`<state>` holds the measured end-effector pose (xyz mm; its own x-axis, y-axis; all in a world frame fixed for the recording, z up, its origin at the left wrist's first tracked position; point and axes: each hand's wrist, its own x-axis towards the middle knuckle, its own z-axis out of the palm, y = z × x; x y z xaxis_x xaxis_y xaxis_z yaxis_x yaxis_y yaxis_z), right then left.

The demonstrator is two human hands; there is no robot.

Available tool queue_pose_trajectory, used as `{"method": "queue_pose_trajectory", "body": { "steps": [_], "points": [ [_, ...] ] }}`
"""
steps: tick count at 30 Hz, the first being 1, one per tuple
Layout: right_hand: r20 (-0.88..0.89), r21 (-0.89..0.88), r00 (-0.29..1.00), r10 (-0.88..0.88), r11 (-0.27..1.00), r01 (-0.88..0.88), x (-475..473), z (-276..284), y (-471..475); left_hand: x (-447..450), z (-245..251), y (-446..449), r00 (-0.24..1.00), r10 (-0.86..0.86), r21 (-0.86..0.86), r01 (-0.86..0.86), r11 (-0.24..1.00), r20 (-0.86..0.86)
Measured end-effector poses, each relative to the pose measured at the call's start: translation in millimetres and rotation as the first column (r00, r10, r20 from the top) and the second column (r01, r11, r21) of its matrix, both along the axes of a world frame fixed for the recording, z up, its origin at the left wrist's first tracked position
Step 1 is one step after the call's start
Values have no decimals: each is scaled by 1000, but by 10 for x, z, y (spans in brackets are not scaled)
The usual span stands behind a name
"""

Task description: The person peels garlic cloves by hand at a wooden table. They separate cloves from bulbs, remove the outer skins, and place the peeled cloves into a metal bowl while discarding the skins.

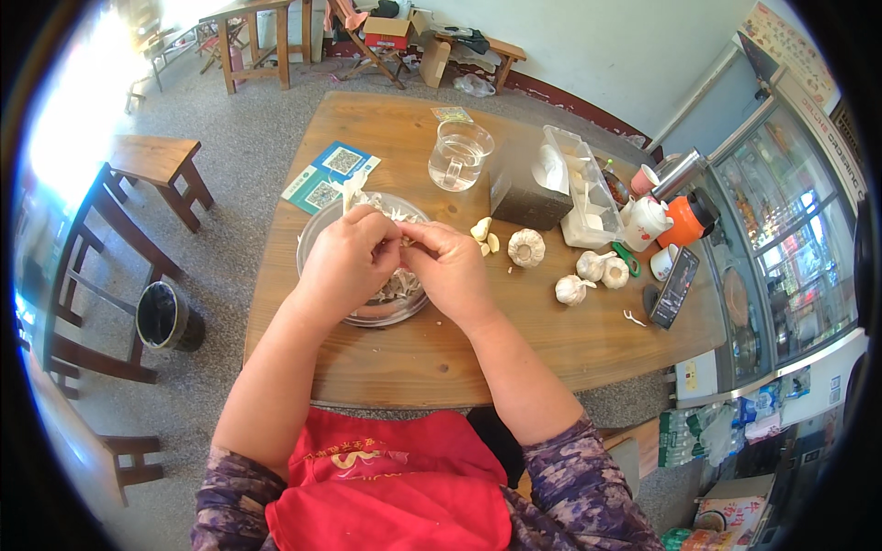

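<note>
My left hand [355,255] and my right hand [444,268] meet fingertip to fingertip above a round metal bowl [358,321]. Pinched between them is a small piece, apparently a garlic clove, mostly hidden by the fingers. Papery garlic skins [400,285] fill the bowl, and a dry garlic stalk [353,189] sticks up at its far side. Right of my right hand lie several peeled garlic cloves [481,229]. Beyond them sit a whole garlic bulb [526,248] and more bulbs [572,290] further right.
On the wooden table [400,372] stand a glass jug of water [460,158], a dark tissue box [530,200], a clear divided container [586,193], a white teapot [645,222] and a propped phone [675,288]. Printed code cards [331,175] lie behind the bowl. A bin [165,320] stands left.
</note>
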<state>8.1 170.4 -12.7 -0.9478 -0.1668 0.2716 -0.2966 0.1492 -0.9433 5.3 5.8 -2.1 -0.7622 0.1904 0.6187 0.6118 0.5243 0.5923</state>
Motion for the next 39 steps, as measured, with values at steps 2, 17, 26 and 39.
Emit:
{"method": "queue_pose_trajectory", "body": {
  "steps": [2, 17, 26, 39],
  "points": [
    [73, -51, 997, 9, 999, -6, 5, 14, -1, 2, -1, 17, 1000, 14, 9, -14, 1000, -17],
    [208, -412, 965, 160, 909, -62, -61, 110, 95, -43, -16, -48, 962, 225, -34, -223, 974, 156],
    [-73, -62, 996, -45, 997, 41, -64, -24, 29, 28, 31, 13, 990, 41, 53, -48, 997, 138],
    [-408, 129, 903, -134, 971, 202, -52, -59, -6, 110, 84, 130, 958, 46, 162, -95, 982, 284]
  ]
}}
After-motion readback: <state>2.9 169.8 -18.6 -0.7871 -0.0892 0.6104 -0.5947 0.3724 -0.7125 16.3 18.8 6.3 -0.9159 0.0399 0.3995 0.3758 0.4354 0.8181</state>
